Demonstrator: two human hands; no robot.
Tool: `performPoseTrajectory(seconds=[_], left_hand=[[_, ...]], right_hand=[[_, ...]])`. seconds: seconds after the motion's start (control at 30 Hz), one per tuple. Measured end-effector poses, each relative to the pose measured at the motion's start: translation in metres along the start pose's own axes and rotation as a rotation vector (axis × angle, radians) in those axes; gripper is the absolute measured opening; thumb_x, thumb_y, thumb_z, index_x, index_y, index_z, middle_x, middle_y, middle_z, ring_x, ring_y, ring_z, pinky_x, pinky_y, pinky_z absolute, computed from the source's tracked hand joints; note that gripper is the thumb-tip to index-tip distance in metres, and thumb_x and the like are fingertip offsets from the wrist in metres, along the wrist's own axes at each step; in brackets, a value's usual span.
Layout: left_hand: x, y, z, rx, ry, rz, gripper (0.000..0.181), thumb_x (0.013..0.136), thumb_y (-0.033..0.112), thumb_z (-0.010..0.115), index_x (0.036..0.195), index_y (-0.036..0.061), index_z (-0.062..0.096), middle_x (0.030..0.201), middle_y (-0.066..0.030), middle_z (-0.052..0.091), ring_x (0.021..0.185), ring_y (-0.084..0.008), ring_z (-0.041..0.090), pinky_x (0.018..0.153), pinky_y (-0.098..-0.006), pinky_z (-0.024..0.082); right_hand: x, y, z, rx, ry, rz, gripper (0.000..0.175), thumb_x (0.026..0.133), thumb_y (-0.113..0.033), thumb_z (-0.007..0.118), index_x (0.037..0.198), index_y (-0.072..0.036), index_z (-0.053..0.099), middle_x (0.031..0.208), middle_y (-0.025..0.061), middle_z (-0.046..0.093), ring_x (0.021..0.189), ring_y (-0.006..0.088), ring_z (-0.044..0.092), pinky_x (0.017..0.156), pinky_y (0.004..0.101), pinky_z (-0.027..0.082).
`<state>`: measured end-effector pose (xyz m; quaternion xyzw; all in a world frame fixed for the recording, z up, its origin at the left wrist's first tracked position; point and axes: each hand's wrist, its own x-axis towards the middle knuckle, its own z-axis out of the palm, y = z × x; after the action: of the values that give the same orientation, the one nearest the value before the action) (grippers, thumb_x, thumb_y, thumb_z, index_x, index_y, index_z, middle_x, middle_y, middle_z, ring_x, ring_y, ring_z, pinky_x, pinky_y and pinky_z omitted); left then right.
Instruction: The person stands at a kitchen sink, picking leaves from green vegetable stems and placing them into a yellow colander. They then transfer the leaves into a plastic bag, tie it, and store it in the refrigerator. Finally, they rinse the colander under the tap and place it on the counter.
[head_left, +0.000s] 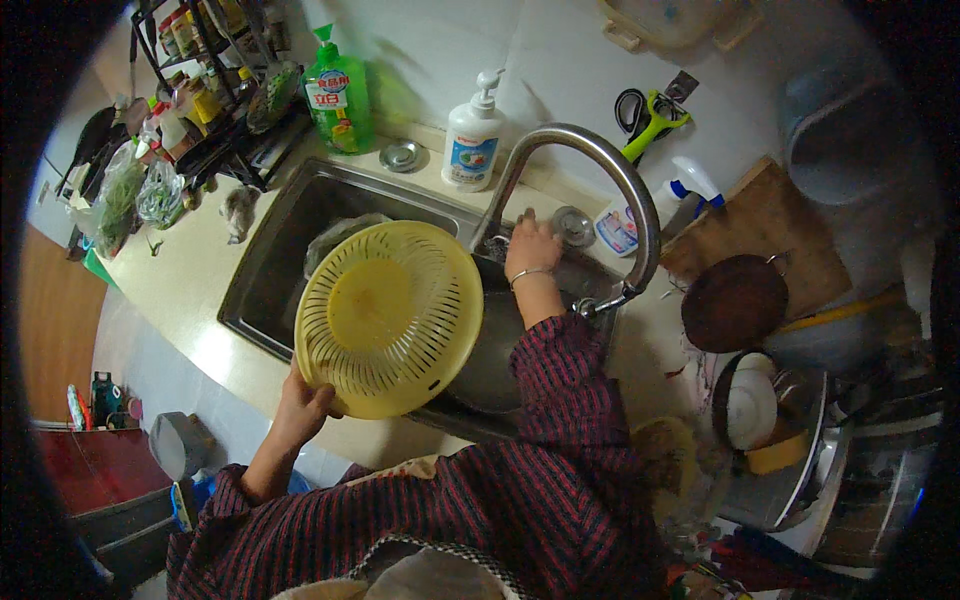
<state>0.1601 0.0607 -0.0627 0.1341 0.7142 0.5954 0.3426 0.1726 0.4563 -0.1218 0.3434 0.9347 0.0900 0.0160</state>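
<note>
My left hand (306, 405) grips the rim of a yellow plastic colander (371, 300). The colander is tilted over the divider of a double-basin stainless steel sink (289, 225), and its slotted inside faces up with nothing in it. At the back of the sink, my right hand (532, 247) reaches to the base of the curved steel faucet (592, 135). Its fingers point toward the wall, and whether they grasp the faucet's handle is hidden. A translucent plastic bag (337, 234) lies in the left basin, partly behind the colander.
Behind the sink stand a green detergent bottle (337, 105), a white pump bottle (472, 142) and a spray bottle (622, 225). Bagged greens (124, 195) and a seasoning rack (202, 112) are at left. To the right are a wooden board (795, 232) and a pan with dishes (757, 420).
</note>
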Motion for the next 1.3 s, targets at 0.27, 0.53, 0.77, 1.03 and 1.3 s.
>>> performPoseTrajectory(seconds=[0.27,0.53,0.77,1.03,1.3], left_hand=[[0.04,0.012,0.022,0.161,-0.173,-0.062,0.074,0.074,0.0,0.048,0.137,0.0048,0.011,0.105,-0.0179,0.054,0.075,-0.0208,0.061,0.06,-0.0307,0.051],[0.093,-0.046,0.091,0.164,-0.448,0.097,0.062,0.074,0.004,0.05,0.13,-0.0015,0.024,0.102,-0.0175,0.057,0.07,-0.0225,0.062,0.049,-0.0286,0.05],[0.104,-0.038,0.149,-0.107,-0.772,-0.36,0.037,0.076,0.003,0.046,0.112,-0.004,0.047,0.092,-0.0149,0.061,0.065,-0.0213,0.062,0.049,-0.0284,0.054],[0.124,-0.053,0.145,-0.091,-0.758,-0.452,0.034,0.079,0.008,0.048,0.111,-0.0047,0.047,0.093,-0.0155,0.061,0.071,-0.0228,0.063,0.054,-0.03,0.056],[0.118,-0.057,0.155,-0.181,-0.748,-0.366,0.04,0.079,0.006,0.049,0.117,-0.0032,0.041,0.093,-0.0163,0.06,0.076,-0.0243,0.063,0.057,-0.0321,0.056]], right_hand=[[-0.054,0.041,0.069,0.983,0.144,0.268,0.065,0.075,-0.022,0.062,0.132,-0.009,0.032,0.127,0.0133,0.045,0.107,0.0387,0.047,0.091,0.042,0.038],[-0.139,0.048,0.077,0.693,0.138,0.688,0.041,0.08,-0.024,0.058,0.106,0.004,0.044,0.105,0.0237,0.051,0.102,0.039,0.048,0.083,0.0439,0.04],[-0.14,0.046,0.128,0.316,0.271,0.656,0.031,0.077,-0.018,0.061,0.098,0.003,0.052,0.109,0.0218,0.05,0.102,0.0378,0.048,0.085,0.043,0.041],[-0.147,-0.015,0.079,0.796,-0.009,-0.089,0.028,0.063,-0.006,0.065,0.09,-0.003,0.059,0.101,0.0159,0.054,0.094,0.0355,0.052,0.079,0.0406,0.045],[-0.122,0.022,0.084,0.711,-0.032,0.257,0.033,0.071,-0.008,0.059,0.103,-0.009,0.055,0.098,0.0175,0.056,0.094,0.0336,0.052,0.08,0.0451,0.043]])
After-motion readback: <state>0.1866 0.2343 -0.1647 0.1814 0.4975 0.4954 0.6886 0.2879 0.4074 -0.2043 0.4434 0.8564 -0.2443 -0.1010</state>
